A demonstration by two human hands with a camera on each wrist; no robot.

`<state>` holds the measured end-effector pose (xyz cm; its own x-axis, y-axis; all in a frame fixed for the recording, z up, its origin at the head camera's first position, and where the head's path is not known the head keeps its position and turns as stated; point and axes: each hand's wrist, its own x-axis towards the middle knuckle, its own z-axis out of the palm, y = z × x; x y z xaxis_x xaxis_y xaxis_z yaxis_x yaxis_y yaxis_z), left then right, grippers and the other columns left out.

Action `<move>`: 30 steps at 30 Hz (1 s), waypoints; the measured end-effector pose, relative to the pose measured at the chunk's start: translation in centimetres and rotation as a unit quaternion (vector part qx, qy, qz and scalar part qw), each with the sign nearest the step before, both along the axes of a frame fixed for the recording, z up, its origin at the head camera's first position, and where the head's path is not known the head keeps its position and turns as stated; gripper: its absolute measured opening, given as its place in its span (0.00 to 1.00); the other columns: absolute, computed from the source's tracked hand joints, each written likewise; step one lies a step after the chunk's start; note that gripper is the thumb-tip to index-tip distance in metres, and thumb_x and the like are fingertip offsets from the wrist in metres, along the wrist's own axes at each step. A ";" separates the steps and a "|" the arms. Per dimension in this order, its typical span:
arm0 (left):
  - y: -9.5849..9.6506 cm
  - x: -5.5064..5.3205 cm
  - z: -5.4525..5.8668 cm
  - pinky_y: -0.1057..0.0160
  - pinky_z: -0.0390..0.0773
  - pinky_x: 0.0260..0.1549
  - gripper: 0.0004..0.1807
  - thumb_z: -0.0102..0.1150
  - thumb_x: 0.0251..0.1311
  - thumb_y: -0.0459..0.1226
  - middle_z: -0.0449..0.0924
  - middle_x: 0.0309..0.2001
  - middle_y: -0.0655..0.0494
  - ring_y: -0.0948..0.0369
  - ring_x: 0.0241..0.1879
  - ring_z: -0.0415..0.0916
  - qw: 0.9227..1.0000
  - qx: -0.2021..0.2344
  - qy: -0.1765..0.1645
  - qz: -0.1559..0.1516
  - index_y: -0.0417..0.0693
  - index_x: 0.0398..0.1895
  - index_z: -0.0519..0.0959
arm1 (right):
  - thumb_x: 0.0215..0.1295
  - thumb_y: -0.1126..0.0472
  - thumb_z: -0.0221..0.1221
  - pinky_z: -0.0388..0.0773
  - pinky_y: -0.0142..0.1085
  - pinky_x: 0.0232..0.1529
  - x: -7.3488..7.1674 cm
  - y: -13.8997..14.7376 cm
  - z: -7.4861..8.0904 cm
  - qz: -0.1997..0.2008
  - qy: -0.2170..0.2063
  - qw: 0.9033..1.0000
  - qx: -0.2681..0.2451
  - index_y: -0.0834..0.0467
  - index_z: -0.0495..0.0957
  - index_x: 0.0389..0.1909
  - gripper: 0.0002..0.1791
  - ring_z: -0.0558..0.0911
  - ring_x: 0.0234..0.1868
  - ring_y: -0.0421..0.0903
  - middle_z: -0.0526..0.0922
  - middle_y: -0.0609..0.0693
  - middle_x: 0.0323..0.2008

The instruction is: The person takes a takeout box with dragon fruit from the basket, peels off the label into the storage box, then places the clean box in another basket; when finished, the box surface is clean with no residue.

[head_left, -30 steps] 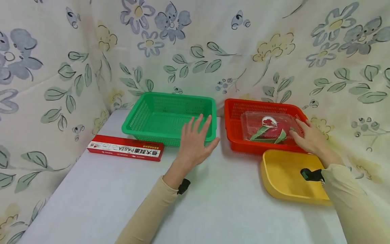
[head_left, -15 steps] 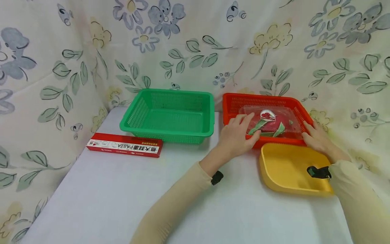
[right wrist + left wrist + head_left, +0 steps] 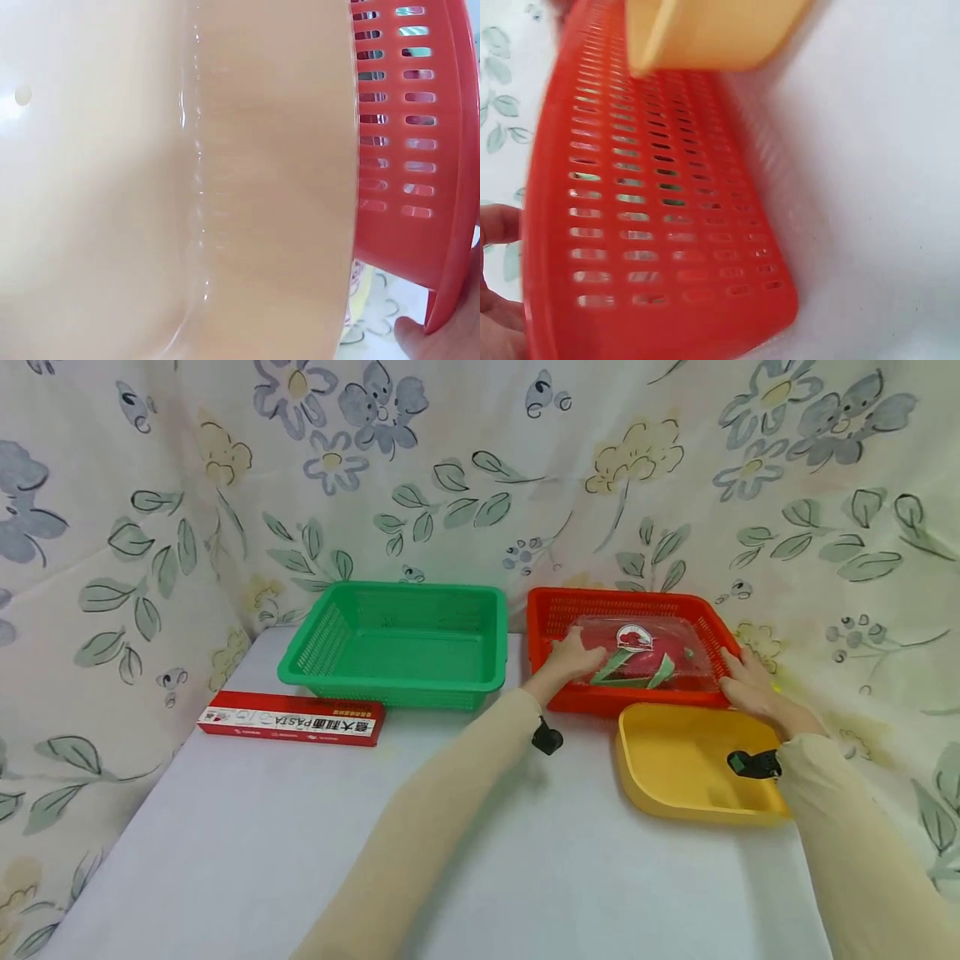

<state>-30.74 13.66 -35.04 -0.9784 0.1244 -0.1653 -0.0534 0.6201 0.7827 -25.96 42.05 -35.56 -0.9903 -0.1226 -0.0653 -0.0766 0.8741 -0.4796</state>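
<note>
In the head view, a red slotted basket [image 3: 585, 697] holds a clear plastic box [image 3: 678, 639] with a white round label. Inside that box lies a dragon fruit [image 3: 637, 668], red with green scales. My left hand [image 3: 567, 660] reaches over the basket's left part, thumb out, right at the box's left end. In the left wrist view its thumb [image 3: 499, 225] shows past the red rim; the other fingers are mostly hidden. My right hand [image 3: 757, 693] grips the basket's right rim, with a fingertip [image 3: 409, 331] under the lip in the right wrist view.
A yellow tub [image 3: 705, 760] stands close in front of the red basket, under my right wrist. Further left are a green basket [image 3: 393, 693] and a long red pasta box [image 3: 292, 718]. A floral cloth [image 3: 450, 468] hangs behind the white table [image 3: 285, 835].
My left hand has moved right, from before the green basket to the clear box's left end. The right hand has shifted from the box's right end onto the basket's right rim.
</note>
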 end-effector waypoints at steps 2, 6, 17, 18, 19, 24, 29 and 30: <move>0.0 -0.6 -0.4 0.55 0.71 0.61 0.38 0.55 0.68 0.47 0.63 0.71 0.49 0.54 0.62 0.65 0.999 0.038 -0.019 0.005 0.54 0.78 0.52 | 0.67 0.68 0.39 0.32 0.71 0.65 -0.2 -0.3 0.0 0.000 -0.003 1.000 -0.002 0.79 0.33 0.71 0.37 0.37 0.67 0.79 0.34 0.81 0.68; -0.2 -1.2 -0.9 0.61 0.77 0.42 0.36 0.54 0.68 0.36 0.71 0.61 0.47 0.56 0.38 0.70 0.988 0.146 -0.050 0.016 0.53 0.76 0.53 | 0.69 0.66 0.37 0.28 0.67 0.67 -0.5 -0.9 -0.2 -0.011 -0.006 1.000 -0.002 0.79 0.31 0.70 0.37 0.31 0.70 0.76 0.30 0.80 0.70; 2.1 -1.1 -0.8 0.59 0.78 0.52 0.29 0.61 0.66 0.40 0.72 0.63 0.54 0.57 0.53 0.71 0.984 0.174 0.012 0.038 0.57 0.70 0.66 | 0.66 0.66 0.43 0.31 0.67 0.68 0.1 0.1 -0.7 -0.034 0.036 0.998 -0.025 0.79 0.44 0.70 0.36 0.42 0.68 0.75 0.44 0.78 0.68; 2.3 -1.0 -0.6 0.60 0.78 0.52 0.29 0.62 0.65 0.41 0.72 0.63 0.55 0.57 0.54 0.71 0.986 0.160 0.027 0.049 0.59 0.69 0.68 | 0.65 0.66 0.44 0.33 0.68 0.68 -0.1 0.2 -1.0 -0.035 0.047 0.998 -0.029 0.78 0.47 0.69 0.34 0.45 0.66 0.75 0.48 0.77 0.66; 2.4 -0.8 -0.5 0.60 0.78 0.51 0.28 0.63 0.64 0.42 0.73 0.62 0.57 0.58 0.54 0.70 0.986 0.148 0.041 0.058 0.60 0.68 0.69 | 0.64 0.67 0.45 0.37 0.68 0.67 -0.1 0.3 -1.2 -0.036 0.055 0.997 -0.028 0.78 0.51 0.67 0.32 0.48 0.64 0.74 0.51 0.76 0.63; 2.0 0.1 0.7 0.61 0.77 0.51 0.26 0.62 0.64 0.43 0.74 0.63 0.60 0.59 0.56 0.70 0.986 0.125 0.087 0.070 0.61 0.66 0.73 | 0.64 0.68 0.42 0.41 0.68 0.65 0.1 -0.1 -1.3 -0.031 0.057 0.998 -0.016 0.81 0.52 0.64 0.30 0.49 0.62 0.75 0.51 0.77 0.62; 0.9 0.1 1.9 0.62 0.79 0.48 0.24 0.60 0.66 0.44 0.75 0.62 0.58 0.59 0.53 0.73 0.978 0.171 0.076 0.088 0.58 0.65 0.75 | 0.66 0.64 0.37 0.31 0.66 0.68 0.1 -0.1 -0.7 -0.038 0.024 0.999 -0.001 0.82 0.36 0.70 0.38 0.39 0.68 0.77 0.36 0.78 0.69; 0.6 0.2 2.0 0.62 0.79 0.49 0.23 0.60 0.66 0.44 0.76 0.61 0.57 0.59 0.53 0.73 0.977 0.180 0.071 0.094 0.58 0.65 0.75 | 0.66 0.64 0.36 0.31 0.66 0.68 0.2 0.0 -0.7 -0.039 0.018 0.999 0.001 0.81 0.34 0.70 0.38 0.38 0.68 0.77 0.35 0.78 0.70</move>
<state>-30.57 14.29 -33.02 -0.9994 -0.0353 -0.0044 -0.0146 0.2936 0.9558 -25.80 42.01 -36.23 -0.9985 -0.0455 -0.0293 -0.0261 0.8789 -0.4763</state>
